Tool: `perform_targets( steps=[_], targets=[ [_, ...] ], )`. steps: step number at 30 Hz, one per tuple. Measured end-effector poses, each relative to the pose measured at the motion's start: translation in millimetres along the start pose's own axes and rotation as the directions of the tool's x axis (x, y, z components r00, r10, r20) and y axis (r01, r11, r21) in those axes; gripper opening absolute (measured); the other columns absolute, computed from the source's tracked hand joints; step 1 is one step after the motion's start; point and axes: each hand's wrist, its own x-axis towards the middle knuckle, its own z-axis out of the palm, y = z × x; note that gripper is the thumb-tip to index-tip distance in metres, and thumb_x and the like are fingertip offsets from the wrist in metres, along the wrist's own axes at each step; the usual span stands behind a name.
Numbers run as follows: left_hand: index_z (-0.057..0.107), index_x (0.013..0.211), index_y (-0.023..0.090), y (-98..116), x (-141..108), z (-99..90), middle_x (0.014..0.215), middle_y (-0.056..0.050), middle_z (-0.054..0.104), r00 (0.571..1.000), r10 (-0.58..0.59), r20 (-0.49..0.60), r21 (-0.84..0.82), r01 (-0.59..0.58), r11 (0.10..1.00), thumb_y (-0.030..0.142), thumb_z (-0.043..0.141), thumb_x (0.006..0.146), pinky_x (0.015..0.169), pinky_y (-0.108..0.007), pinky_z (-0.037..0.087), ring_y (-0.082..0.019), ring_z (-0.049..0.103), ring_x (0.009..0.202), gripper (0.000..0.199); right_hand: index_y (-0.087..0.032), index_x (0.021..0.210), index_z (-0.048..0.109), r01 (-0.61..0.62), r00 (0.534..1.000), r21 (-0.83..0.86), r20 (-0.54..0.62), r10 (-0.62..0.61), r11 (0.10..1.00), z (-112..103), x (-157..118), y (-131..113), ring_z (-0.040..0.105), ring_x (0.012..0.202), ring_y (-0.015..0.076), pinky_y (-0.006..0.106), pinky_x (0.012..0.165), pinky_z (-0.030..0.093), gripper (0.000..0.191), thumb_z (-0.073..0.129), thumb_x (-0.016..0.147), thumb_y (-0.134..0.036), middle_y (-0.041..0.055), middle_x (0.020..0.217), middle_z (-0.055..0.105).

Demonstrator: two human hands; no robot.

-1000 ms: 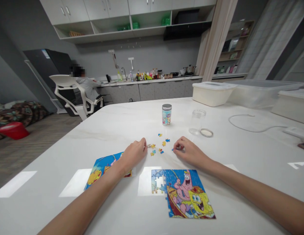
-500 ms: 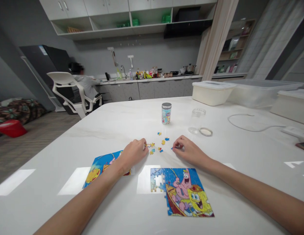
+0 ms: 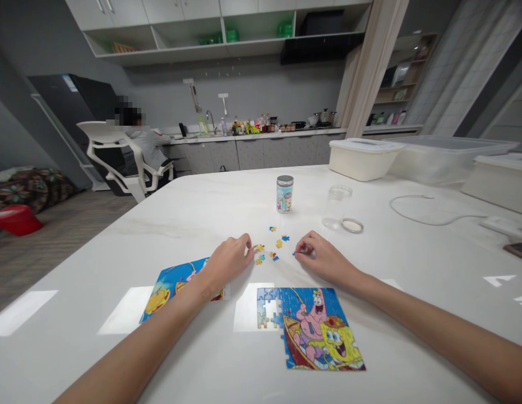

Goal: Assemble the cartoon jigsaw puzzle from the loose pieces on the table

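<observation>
My left hand (image 3: 232,257) has its fingers pinched beside several small loose puzzle pieces (image 3: 279,243); whether a piece is between its fingertips is too small to tell. Right of the pieces, my right hand (image 3: 317,253) pinches a small blue puzzle piece (image 3: 293,254), mostly covered by the fingers. Nearer to me lies a partly joined puzzle (image 3: 313,331) of cartoon figures in a boat, with a gap in its left part. A printed picture card (image 3: 162,292) lies flat, partly under my left forearm.
A lidded jar (image 3: 285,194) stands beyond the pieces. To its right are a clear container (image 3: 337,207), a round lid (image 3: 352,225), a cable (image 3: 433,217) and a white storage box (image 3: 364,160). A person (image 3: 147,147) sits at the back left.
The view has shifted very slightly. Both hands keep nearly the same places and poses by the loose pieces.
</observation>
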Motion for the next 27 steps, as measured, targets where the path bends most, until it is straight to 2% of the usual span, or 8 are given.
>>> perform_targets(
  steps=[2, 3, 5, 8, 13, 17, 22, 27],
  targets=[
    [0.061, 0.086, 0.019, 7.1, -0.4, -2.8, 0.051, 0.003, 0.045, 1.0, 0.003, 0.015, -0.207, 0.001, 0.978, 0.033, 0.049, 0.085, 0.054, -0.026, 0.028, -0.015, 0.047, 0.055, 0.018, -0.019, 0.081, 0.059, 0.076, 0.996, -0.034, -0.045, -0.078, 0.997, -2.0, -2.3, -5.2, 0.057, 0.081, 0.0181, 0.037, 0.076, 0.048, 0.005, 0.056, 0.081, -0.016, 0.0052, 0.09, 0.054],
    [0.062, 0.082, 0.019, 11.8, -1.1, -4.1, 0.047, 0.006, 0.039, 0.998, -0.006, 0.063, -0.35, 0.028, 0.936, 0.036, 0.053, 0.083, 0.051, -0.025, 0.026, -0.013, 0.041, 0.048, 0.02, -0.019, 0.085, 0.058, 0.136, 0.988, -0.054, -0.065, -0.139, 0.989, -3.3, -4.1, -9.1, 0.056, 0.085, 0.0193, 0.038, 0.079, 0.047, 0.004, 0.055, 0.083, -0.016, 0.0055, 0.092, 0.055],
    [0.063, 0.076, 0.019, 22.4, -3.4, -5.8, 0.043, 0.01, 0.029, 0.981, -0.007, 0.195, -0.608, 0.127, 0.784, 0.042, 0.06, 0.078, 0.045, -0.024, 0.02, -0.009, 0.028, 0.04, 0.024, -0.019, 0.094, 0.056, 0.249, 0.964, -0.051, -0.079, -0.252, 0.967, -5.5, -8.2, -18.3, 0.055, 0.09, 0.02, 0.039, 0.081, 0.046, 0.009, 0.052, 0.086, -0.017, 0.0062, 0.095, 0.056],
    [0.063, 0.073, 0.018, 36.6, -8.3, -5.9, 0.041, 0.012, 0.024, 0.962, -0.005, 0.272, -0.78, 0.224, 0.585, 0.047, 0.067, 0.072, 0.042, -0.024, 0.013, -0.006, 0.02, 0.037, 0.029, -0.019, 0.103, 0.053, 0.369, 0.929, -0.018, -0.032, -0.369, 0.929, -7.1, -13.5, -29.7, 0.054, 0.093, 0.0202, 0.038, 0.081, 0.046, 0.014, 0.05, 0.089, -0.018, 0.0073, 0.098, 0.057],
    [0.062, 0.073, 0.017, 45.8, -13.3, -4.2, 0.039, 0.013, 0.026, 0.936, 0.04, 0.351, -0.853, 0.301, 0.427, 0.049, 0.072, 0.066, 0.04, -0.024, 0.011, -0.005, 0.017, 0.037, 0.034, -0.019, 0.096, 0.053, 0.458, 0.889, 0.005, -0.007, -0.458, 0.889, -5.6, -14.4, -31.7, 0.053, 0.088, 0.0194, 0.036, 0.078, 0.047, 0.011, 0.043, 0.093, -0.019, 0.0074, 0.092, 0.056],
    [0.063, 0.074, 0.016, 46.2, -14.7, -5.8, 0.04, 0.012, 0.029, 0.921, 0.055, 0.385, -0.852, 0.332, 0.404, 0.051, 0.073, 0.065, 0.039, -0.024, 0.012, -0.004, 0.019, 0.037, 0.037, -0.019, 0.096, 0.053, 0.461, 0.887, 0.028, -0.016, -0.461, 0.887, -4.1, -14.2, -28.1, 0.053, 0.086, 0.0186, 0.035, 0.075, 0.047, 0.012, 0.04, 0.094, -0.019, 0.0069, 0.09, 0.057],
    [0.063, 0.074, 0.017, 46.0, -15.3, -7.8, 0.042, 0.012, 0.028, 0.902, 0.086, 0.424, -0.86, 0.371, 0.351, 0.046, 0.073, 0.066, 0.039, -0.024, 0.011, -0.004, 0.018, 0.038, 0.032, -0.021, 0.111, 0.049, 0.428, 0.904, 0.063, -0.02, -0.428, 0.901, -4.5, -15.7, -27.6, 0.055, 0.085, 0.0178, 0.034, 0.074, 0.048, 0.019, 0.041, 0.093, -0.021, 0.0067, 0.095, 0.059],
    [0.061, 0.072, 0.018, 46.5, -15.5, -9.2, 0.042, 0.011, 0.027, 0.891, 0.081, 0.446, -0.842, 0.387, 0.375, 0.042, 0.07, 0.069, 0.04, -0.024, 0.013, -0.004, 0.017, 0.038, 0.026, -0.022, 0.115, 0.048, 0.438, 0.897, 0.081, 0.033, -0.441, 0.895, -6.5, -16.0, -26.8, 0.054, 0.085, 0.0184, 0.036, 0.075, 0.048, 0.023, 0.044, 0.093, -0.024, 0.0068, 0.095, 0.058]
  ],
)
